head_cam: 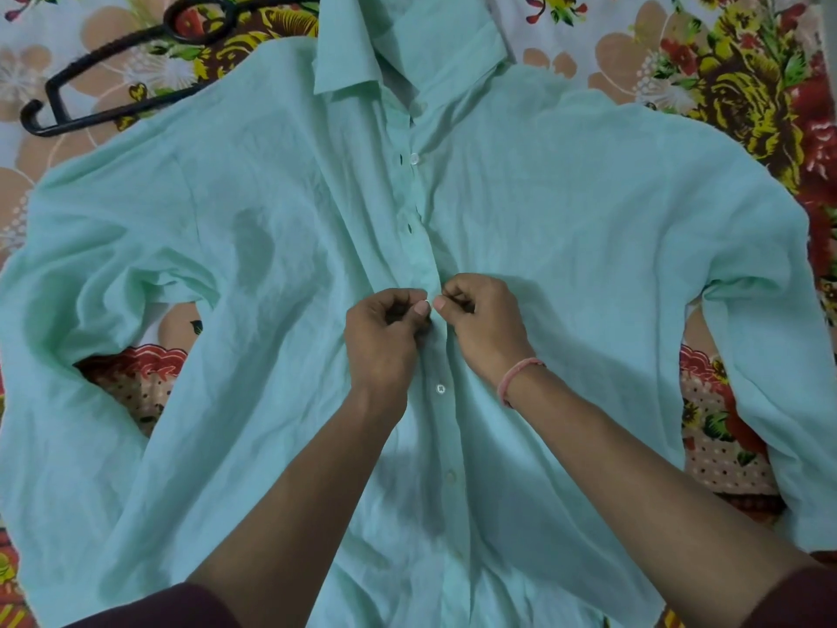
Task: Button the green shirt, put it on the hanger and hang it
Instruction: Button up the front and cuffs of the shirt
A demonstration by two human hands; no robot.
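From the head camera, the green shirt [566,265] lies spread flat, front up, on a flowered sheet [724,61], sleeves out to both sides and collar [358,52] at the far end. The left hand [385,337] and the right hand [484,324] meet at the middle of the front opening, fingers curled, each pinching an edge of the shirt between thumb and fingertips. Below the hands two buttons are done up, the nearer to them a white button [440,388]; above them the front is still undone. A black hanger [113,106] lies on the sheet at the far left, partly under the shirt's shoulder. A pink thread band [516,378] circles the right wrist.
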